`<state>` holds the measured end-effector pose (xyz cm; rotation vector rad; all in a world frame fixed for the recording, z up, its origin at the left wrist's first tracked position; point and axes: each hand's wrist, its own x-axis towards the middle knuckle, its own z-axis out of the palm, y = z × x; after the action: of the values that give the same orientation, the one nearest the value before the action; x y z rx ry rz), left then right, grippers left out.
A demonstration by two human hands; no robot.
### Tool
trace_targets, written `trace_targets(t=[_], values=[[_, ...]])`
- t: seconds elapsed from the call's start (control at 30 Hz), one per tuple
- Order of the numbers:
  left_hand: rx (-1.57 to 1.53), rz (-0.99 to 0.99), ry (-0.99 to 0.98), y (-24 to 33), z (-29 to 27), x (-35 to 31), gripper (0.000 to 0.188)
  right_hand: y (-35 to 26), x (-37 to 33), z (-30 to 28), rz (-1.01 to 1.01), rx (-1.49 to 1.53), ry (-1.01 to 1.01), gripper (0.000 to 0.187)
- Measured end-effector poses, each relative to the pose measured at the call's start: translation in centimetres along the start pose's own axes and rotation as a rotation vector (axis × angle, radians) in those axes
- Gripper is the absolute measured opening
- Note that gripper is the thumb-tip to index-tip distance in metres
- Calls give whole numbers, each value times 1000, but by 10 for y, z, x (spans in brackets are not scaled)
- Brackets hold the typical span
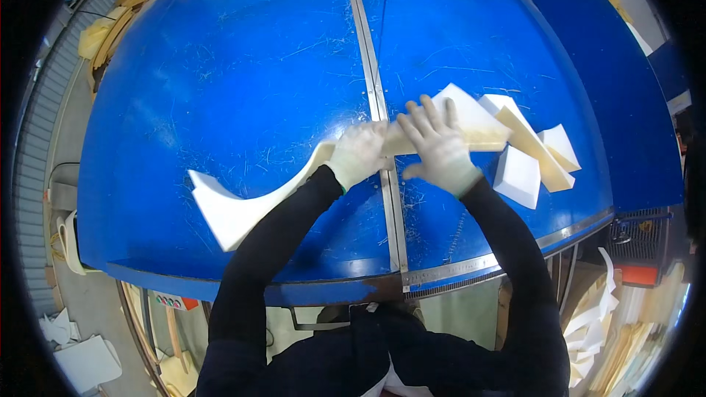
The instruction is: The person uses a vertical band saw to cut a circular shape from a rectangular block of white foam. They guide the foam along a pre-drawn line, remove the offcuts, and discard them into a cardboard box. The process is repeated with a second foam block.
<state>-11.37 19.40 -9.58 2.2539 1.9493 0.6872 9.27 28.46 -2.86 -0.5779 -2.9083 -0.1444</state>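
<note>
My left hand [358, 153], in a pale glove, bends over the end of a long curved white foam piece [239, 217], its fingers held together on it. The foam sweeps away to the left and widens into a forked end on the blue table [198, 103]. Close by on the right, my gloved right hand [441, 145] has its fingers spread against a pale foam block [482, 121]. Both hands are slightly blurred, and they hide where the foam pieces meet or end near the metal strip [365, 44].
Several foam offcuts lie at the right, among them a white block [518, 176] and a slanted strip [535, 143]. A thin dark upright line [384, 0] rises beside the metal strip. A metal rule [478, 265] edges the table's near right side. Foam scraps [88, 364] lie on the floor.
</note>
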Motion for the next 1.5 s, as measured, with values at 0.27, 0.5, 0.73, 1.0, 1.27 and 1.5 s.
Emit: trace_targets(t=[0.27,0.5,0.73,1.0,1.27,1.5], values=[[193,-656,-449,-78,-36,-67,55,114,50,87,319,72,-198,52],[317,-753,-270,-190,-48,13,42,213,133,137,878,73,16,60],[23,-464,-536,-49,-29,-35,53,50,-10,-27,-69,408,-255,66],[280,-119,-476,-60,-97,-45,89,-1,-6,38,-300,109,-439,37],[211,-314,-354,-119,-45,7,44,63,31,60,-52,40,-440,27],[169,-600,-41,-199,16,82,36,164,120,110,366,-73,-203,22]])
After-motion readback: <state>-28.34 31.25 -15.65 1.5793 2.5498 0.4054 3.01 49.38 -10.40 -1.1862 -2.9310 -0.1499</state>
